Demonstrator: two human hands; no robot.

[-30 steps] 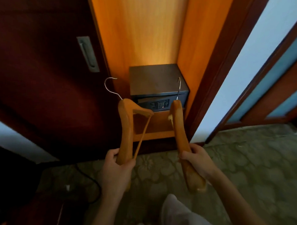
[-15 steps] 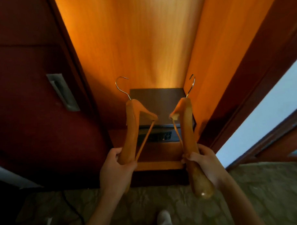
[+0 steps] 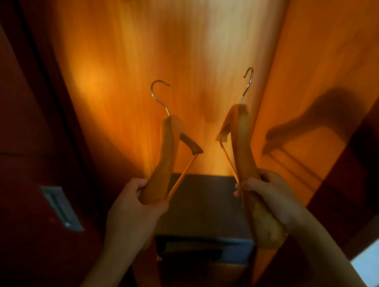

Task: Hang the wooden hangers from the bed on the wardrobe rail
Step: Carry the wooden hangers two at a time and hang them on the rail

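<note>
Two wooden hangers [image 3: 163, 161] [image 3: 247, 162] stand upright, hooks topmost, each hand's [image 3: 130, 212] [image 3: 272, 196] fingers wrapped round a lower arm; the rail is out of view, presumably overhead.

A dark safe [image 3: 205, 209] sits below; a recessed handle [image 3: 61, 209] marks the door [image 3: 19, 149].

"What moved?"
"Both hands went up. The left hand [image 3: 130, 212] lifted its brown wooden hanger [image 3: 163, 163], the right hand [image 3: 270, 196] lifted its own wooden hanger [image 3: 245, 163]."
"And the dark metal safe box [image 3: 203, 205]?"
"Lower in view now; the floor is gone."
</note>
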